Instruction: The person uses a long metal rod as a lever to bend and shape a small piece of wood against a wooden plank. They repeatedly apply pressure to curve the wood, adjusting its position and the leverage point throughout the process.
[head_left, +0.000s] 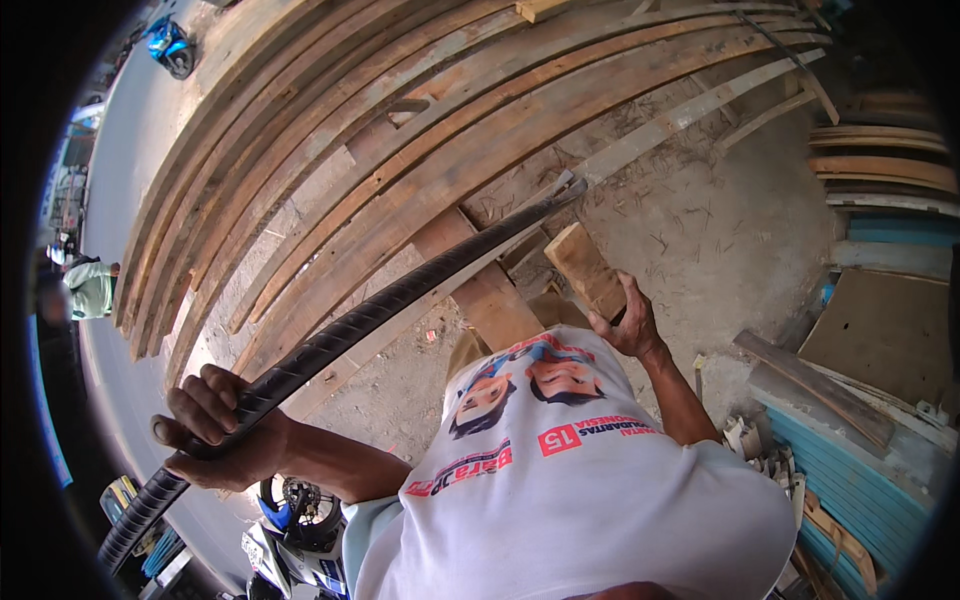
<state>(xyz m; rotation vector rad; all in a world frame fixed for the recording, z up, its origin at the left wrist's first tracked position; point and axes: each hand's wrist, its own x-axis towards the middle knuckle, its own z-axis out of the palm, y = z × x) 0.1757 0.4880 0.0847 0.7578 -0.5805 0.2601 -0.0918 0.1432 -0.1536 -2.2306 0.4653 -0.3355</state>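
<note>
Fingers (203, 408) of the left hand (238, 460) curl around a dark ribbed bar (365, 312) toward its near end; it slants up and outward to a forked tip. The right hand (635, 322) pinches the near end of a rough wooden block (585, 268), just beside that tip. The bar looks stiff and weighty, likely tip-heavy held so low; a grip nearer its middle should balance better, and the ridges should resist slipping. The block appears solid, lighter, and best taken across its sides. Beyond, long planks (530, 150) lie above dusty ground (700, 240).
</note>
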